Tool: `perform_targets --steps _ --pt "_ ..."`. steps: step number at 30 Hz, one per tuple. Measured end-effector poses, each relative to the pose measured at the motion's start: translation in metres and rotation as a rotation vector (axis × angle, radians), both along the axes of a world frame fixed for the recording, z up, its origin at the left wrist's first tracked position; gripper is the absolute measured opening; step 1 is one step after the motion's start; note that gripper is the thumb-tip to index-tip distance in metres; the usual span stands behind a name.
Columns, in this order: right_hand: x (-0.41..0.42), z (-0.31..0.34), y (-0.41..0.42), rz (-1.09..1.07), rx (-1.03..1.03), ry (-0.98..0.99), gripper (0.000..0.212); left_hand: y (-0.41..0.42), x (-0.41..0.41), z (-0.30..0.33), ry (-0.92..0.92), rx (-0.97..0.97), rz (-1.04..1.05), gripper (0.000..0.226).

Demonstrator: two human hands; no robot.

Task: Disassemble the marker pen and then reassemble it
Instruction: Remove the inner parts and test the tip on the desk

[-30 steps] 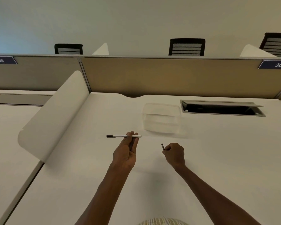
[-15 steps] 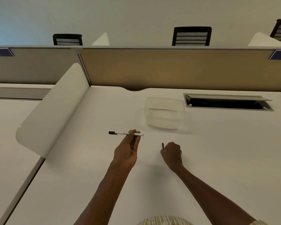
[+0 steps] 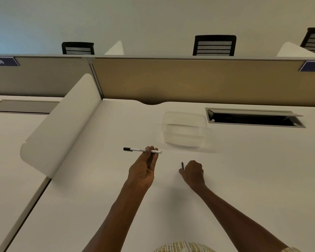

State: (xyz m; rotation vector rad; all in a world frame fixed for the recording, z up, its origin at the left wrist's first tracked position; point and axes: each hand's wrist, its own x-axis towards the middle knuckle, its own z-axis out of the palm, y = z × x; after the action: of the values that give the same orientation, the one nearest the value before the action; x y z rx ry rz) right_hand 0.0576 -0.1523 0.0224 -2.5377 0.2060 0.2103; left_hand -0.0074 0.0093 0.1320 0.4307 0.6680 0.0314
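A white desk (image 3: 244, 170) fills the lower two thirds of the frame, and both forearms reach up onto it from the bottom edge. Behind it, across the middle of the frame, runs a tan partition (image 3: 189, 80), with three black chair backs showing above its top rail. At the left a white curved divider (image 3: 62, 124) slants from the partition toward the lower left. An open cable hatch (image 3: 253, 119) sits in the desk at the right, below the partition. Just left of the hatch stands a clear plastic container (image 3: 185, 130), blurred and see-through.

The left hand (image 3: 144, 170) is at the centre of the frame, below and left of the container, palm turned up. Its fingertips curl round the marker pen (image 3: 142, 150), which lies roughly level across them. The pen's white barrel sticks out a little to the right of the fingers and much further to the left, ending in a black tip.

The right hand (image 3: 192, 172) is lower and to the right of the left, well apart from the pen. It is closed into a fist, knuckles up, and pinches a small dark part (image 3: 182, 165) that stands nearly upright at the fist's left side. Whether that part is the cap or some other piece of the pen cannot be told.
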Motion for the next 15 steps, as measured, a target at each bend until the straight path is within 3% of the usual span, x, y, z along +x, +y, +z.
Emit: perform_targets --steps 9,15 --pt "0.004 0.013 -0.025 -0.082 0.136 -0.062 0.046 -0.004 0.000 0.006 0.001 -0.008 -0.027 0.023" --pt "0.009 0.055 -0.025 -0.042 0.687 0.030 0.028 -0.010 -0.001 0.012 0.015 0.008 -0.094 0.018"
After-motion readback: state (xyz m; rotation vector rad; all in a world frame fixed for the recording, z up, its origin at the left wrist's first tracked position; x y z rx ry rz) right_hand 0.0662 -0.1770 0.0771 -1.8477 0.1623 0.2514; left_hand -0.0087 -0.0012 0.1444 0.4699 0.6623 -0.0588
